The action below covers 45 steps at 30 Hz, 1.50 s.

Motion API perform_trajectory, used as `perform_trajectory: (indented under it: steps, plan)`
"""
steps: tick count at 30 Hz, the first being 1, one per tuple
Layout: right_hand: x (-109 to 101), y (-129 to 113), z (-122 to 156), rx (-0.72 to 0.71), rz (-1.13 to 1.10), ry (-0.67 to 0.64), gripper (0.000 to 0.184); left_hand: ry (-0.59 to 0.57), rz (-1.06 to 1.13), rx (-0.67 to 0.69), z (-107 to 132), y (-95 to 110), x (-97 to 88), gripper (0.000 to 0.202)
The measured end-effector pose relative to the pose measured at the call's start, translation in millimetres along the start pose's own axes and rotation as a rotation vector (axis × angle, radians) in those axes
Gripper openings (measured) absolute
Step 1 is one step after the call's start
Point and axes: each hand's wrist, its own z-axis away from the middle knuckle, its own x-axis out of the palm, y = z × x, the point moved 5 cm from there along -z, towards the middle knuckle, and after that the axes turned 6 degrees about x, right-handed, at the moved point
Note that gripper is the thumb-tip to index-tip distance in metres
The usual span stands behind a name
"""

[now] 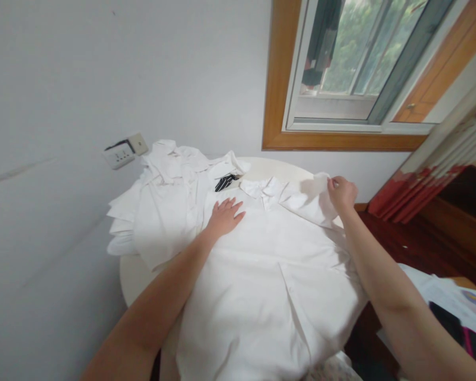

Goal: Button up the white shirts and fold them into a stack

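Observation:
A white shirt lies spread over a round table, its collar toward the wall and its lower part hanging over the near edge. My left hand rests flat on the shirt's upper left part, fingers spread. On the right, my right hand pinches the white cloth of the shirt's sleeve and holds it slightly raised at the table's edge. To the left of my left hand sits a stack of folded white shirts. A black-and-white striped cloth piece lies between the stack and the collar.
Behind the table is a white wall with a socket. A wood-framed window is at upper right, beside a red-and-white curtain. Papers and a dark item lie at lower right, by my right arm.

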Motion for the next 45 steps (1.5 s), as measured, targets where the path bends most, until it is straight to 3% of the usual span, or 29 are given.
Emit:
perform_trajectory:
  steps: [3,6,11,14,17,19,21,24,30,33,36,38,41,45]
  plan:
    - [-27,-28,29,-0.238,-0.143,0.008,0.033,0.008,0.002,-0.007,0,-1,0.0,0.056]
    - [-45,-51,79,-0.438,-0.234,-0.057,0.026,0.022,0.004,-0.021,-1,-2,-1.3,0.055]
    - [-54,-75,169,-0.656,-0.205,-0.353,0.019,0.081,-0.008,-0.018,-1,-1,-9.3,0.05]
    - [-57,-80,193,-0.743,-0.196,-0.469,0.021,0.115,-0.013,-0.004,-2,2,-17.8,0.047]
    - [-55,-71,171,-0.696,-0.192,-0.552,0.035,0.116,-0.028,0.017,-4,4,-27.6,0.045]
    - [-47,-53,132,-0.511,-0.123,-0.52,0.041,0.092,-0.041,0.03,-3,3,-33.5,0.045]
    - [-37,-30,90,-0.313,0.024,-0.402,0.038,0.053,-0.053,0.041,1,0,-37.7,0.046]
    - [-9,0,49,-0.14,0.279,-0.385,0.037,-0.001,-0.065,0.039,19,-4,-40.5,0.049]
    - [39,38,30,0.107,0.389,-0.547,0.072,-0.001,-0.057,0.077,76,6,-36.7,0.053]
    - [47,42,23,0.105,0.353,-0.64,0.072,0.043,-0.07,0.086,93,15,-36.9,0.051]
    - [40,35,16,0.0,0.296,-0.649,0.054,0.056,-0.072,0.082,96,20,-39.1,0.05]
    - [24,27,14,-0.031,0.192,-0.558,0.043,0.053,-0.074,0.076,95,21,-40.1,0.049]
    - [-12,11,22,-0.048,-0.063,-0.405,0.036,0.057,-0.068,0.07,95,20,-39.0,0.048]
    - [-68,-29,54,-0.249,-0.474,-0.379,0.026,0.075,-0.024,0.085,94,16,-37.6,0.046]
